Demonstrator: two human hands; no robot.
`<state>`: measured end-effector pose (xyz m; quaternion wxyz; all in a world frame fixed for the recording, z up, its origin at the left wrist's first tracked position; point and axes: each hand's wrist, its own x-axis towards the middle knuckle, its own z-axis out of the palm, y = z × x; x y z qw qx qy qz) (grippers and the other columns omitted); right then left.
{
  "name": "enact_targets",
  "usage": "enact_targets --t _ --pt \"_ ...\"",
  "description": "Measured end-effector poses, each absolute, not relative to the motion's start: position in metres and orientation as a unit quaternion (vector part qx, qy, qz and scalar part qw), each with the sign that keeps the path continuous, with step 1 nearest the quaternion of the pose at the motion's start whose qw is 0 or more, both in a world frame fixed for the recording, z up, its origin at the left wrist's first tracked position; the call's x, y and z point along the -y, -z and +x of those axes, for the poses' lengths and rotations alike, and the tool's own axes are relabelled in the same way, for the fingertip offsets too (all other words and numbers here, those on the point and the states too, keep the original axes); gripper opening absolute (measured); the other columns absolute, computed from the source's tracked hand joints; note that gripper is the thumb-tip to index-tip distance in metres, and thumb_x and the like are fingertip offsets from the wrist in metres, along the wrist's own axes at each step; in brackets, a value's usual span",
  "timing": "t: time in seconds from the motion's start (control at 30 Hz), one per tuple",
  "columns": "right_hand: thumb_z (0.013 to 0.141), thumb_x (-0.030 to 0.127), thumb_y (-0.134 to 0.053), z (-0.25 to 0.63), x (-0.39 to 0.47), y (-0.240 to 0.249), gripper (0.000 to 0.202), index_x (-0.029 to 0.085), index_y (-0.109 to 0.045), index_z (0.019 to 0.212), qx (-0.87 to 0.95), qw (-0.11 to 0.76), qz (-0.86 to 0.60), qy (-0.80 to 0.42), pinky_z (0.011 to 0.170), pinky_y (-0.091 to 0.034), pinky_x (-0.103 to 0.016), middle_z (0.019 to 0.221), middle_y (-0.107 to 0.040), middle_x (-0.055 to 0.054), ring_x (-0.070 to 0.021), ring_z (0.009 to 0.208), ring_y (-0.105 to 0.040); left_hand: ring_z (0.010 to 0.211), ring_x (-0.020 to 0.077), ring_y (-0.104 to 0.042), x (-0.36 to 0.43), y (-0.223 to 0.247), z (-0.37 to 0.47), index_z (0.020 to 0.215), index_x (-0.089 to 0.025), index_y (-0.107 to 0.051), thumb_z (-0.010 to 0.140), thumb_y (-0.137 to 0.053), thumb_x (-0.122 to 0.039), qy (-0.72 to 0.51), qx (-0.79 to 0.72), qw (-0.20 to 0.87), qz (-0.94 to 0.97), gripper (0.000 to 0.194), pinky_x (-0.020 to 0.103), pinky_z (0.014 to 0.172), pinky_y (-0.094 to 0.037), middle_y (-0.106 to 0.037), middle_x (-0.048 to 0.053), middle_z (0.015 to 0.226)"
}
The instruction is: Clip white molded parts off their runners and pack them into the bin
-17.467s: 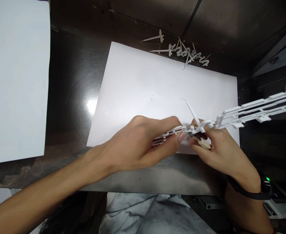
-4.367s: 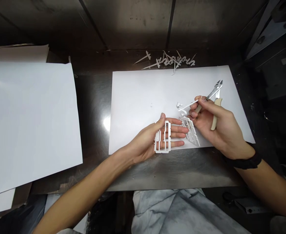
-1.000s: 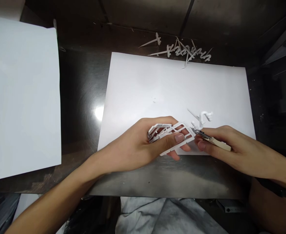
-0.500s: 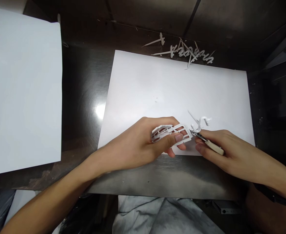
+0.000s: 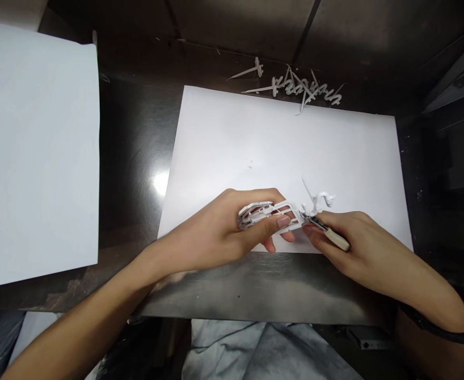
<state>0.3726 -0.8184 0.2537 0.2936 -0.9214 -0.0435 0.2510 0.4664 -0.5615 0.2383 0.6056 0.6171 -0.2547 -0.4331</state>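
Note:
My left hand (image 5: pixel 239 227) is closed around a white plastic frame part (image 5: pixel 293 215) with open slots, its thumb pressing on the near side. My right hand (image 5: pixel 346 237) grips side cutters (image 5: pixel 334 238) with cream handles. Their metal jaws meet the right end of the frame part. At that same spot a curved white plastic sprue (image 5: pixel 322 199) with a thin straight spike stands up above the jaws. Whether the sprue is still joined to the part I cannot tell. Both hands are over the near edge of a white sheet (image 5: pixel 295 142).
Several white sprue pieces (image 5: pixel 295 87) lie in a heap past the sheet's far edge, with one loose piece (image 5: pixel 257 67) to their left. Tiny white scraps (image 5: pixel 249 163) rest on the sheet. A large white panel (image 5: pixel 37 158) occupies the left of the metal table (image 5: pixel 136 132).
Both hands, with the frame part and cutters, have shifted slightly left. The cutter jaws stay at the part's right end, and the wrist has turned so a green light on the wristband shows.

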Motion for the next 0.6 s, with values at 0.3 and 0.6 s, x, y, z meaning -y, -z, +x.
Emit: enact_targets --t 0.3,0.6 --pt "0.111 0.038 -0.051 0.367 0.813 -0.247 0.039 0.024 -0.041 0.076 -0.005 0.307 -0.930 -0.204 0.059 -0.026 -0.033 0.061 -0.044 0.003 -0.0164 0.055 -0.035 0.090 0.0109 -0.079 0.562 -0.233 0.475 0.116 -0.022 -0.079 0.112 -0.067 -0.031 0.435 0.253 0.624 0.598 0.015 0.019 0.086 -0.060 -0.081 0.001 0.114" --pt "0.116 0.059 -0.051 0.380 0.819 -0.238 0.039 0.025 -0.054 0.096 -0.085 0.372 -0.914 -0.137 0.062 -0.039 -0.029 0.072 -0.054 0.004 -0.0180 0.065 -0.049 0.094 0.0165 -0.080 0.561 -0.233 0.473 0.151 -0.025 -0.060 0.109 -0.072 -0.041 0.435 0.171 0.704 0.535 0.046 0.028 0.089 -0.059 -0.081 0.010 0.123"
